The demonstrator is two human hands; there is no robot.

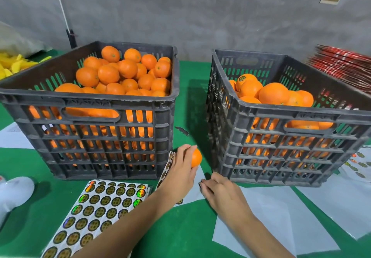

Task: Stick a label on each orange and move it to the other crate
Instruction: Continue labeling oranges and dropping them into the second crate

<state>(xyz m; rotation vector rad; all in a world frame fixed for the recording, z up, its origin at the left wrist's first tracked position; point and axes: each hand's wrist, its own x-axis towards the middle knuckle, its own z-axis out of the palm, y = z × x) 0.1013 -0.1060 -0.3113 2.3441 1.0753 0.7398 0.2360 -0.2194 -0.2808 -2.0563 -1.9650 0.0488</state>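
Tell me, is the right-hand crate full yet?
Not full. The right crate holds oranges heaped below its rim, with bare inner wall above.

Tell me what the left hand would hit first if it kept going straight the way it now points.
The left hand, holding an orange, points away from the person into the gap between the two crates. Only green table cover lies ahead there; the left crate sits close alongside, so a graze is possible. Depth is uncertain.

Two crates stand side by side on the tabletop [186, 89]: the left crate [90, 137] heaped with oranges [124, 71], the right crate [291, 147] partly filled. Before the left crate lies a label sheet [96, 207]; between the crates' near corners, the left hand [180, 169] holds an orange [196, 157], the right hand [222, 193] just beside.
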